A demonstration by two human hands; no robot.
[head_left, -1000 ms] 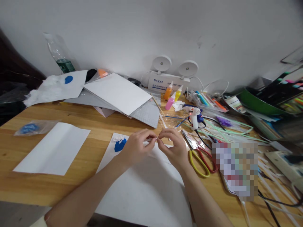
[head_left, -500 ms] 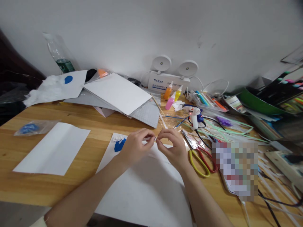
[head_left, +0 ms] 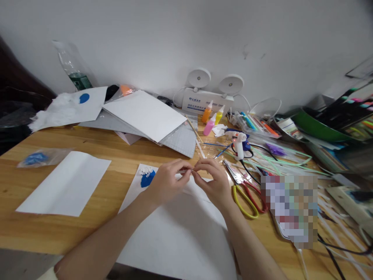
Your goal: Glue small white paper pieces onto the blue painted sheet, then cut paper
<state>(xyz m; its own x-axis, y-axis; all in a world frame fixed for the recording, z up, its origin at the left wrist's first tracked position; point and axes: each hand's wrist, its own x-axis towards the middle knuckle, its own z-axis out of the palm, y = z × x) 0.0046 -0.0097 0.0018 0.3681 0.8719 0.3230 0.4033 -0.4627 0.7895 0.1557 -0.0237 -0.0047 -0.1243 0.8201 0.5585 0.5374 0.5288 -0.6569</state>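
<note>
Both hands meet fingertip to fingertip above a large white sheet [head_left: 186, 233]. My left hand [head_left: 170, 179] pinches a thin pale strip [head_left: 183, 171] between thumb and fingers. My right hand [head_left: 212, 181] is closed in a pinch at the strip's right end; what lies between its fingertips is too small to make out. Left of my left hand, the sheet bears a blue patch [head_left: 147, 179] with small white bits [head_left: 145, 171] along its top edge. Scissors [head_left: 247, 194] with yellow and red handles lie right of my right hand.
A glue gun [head_left: 239, 146] stands behind the scissors, near orange [head_left: 207, 112], yellow and pink [head_left: 210, 125] bottles. A blurred-out device [head_left: 288, 210] lies at the right. White paper [head_left: 67, 184] and a bag of blue material [head_left: 36, 158] lie left, stacked boards [head_left: 145, 114] behind.
The fingertips of both hands have closed slightly closer together around the strip. Everything else stays where it was.
</note>
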